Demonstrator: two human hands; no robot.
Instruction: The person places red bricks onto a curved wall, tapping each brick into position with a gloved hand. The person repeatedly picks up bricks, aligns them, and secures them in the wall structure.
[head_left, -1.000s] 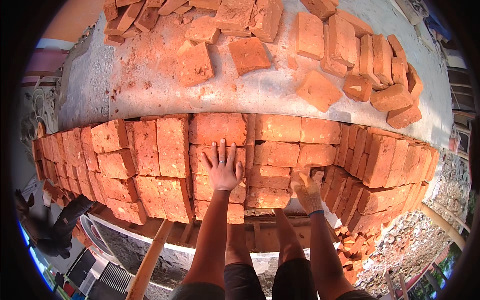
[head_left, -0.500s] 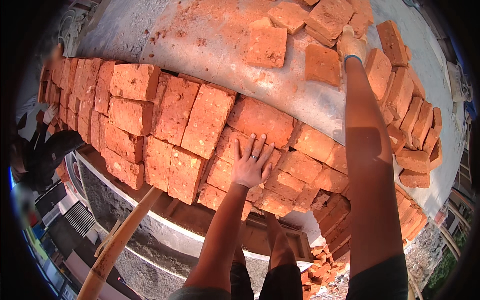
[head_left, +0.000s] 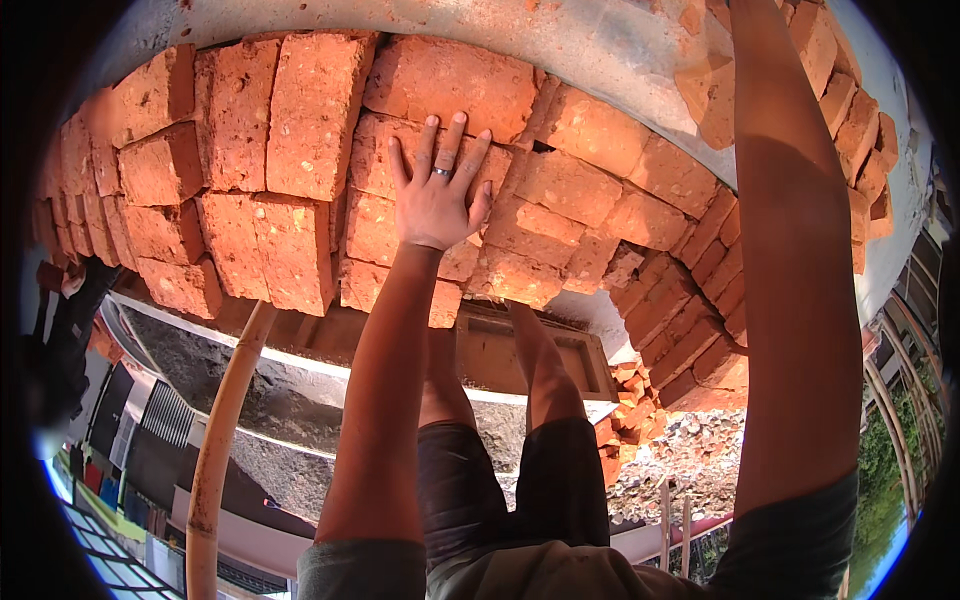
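My left hand point(head_left: 437, 195) lies flat on a stack of orange-red bricks point(head_left: 560, 190), its fingers spread and a ring on one of them. Nothing is held in it. Just beyond its fingertips is a darker brick point(head_left: 452, 85) laid lengthwise along the stack's far edge. My right forearm point(head_left: 795, 250) stretches up past the top edge of the picture, so my right hand is out of sight. Beside that forearm, partly cut off by it, a loose brick point(head_left: 708, 98) rests on the grey concrete surface.
More bricks point(head_left: 850, 125) are heaped at the far right on the concrete slab point(head_left: 620, 50). A bamboo pole point(head_left: 225, 430) rises at the left. Under the stack is a wooden frame point(head_left: 540, 350). Rubble point(head_left: 680, 460) and broken bricks point(head_left: 628, 400) lie far below.
The view has tilted down toward my body, so the stack sits higher in the picture. My left hand stays on the bricks. My right hand, earlier at the far bricks, has left the picture.
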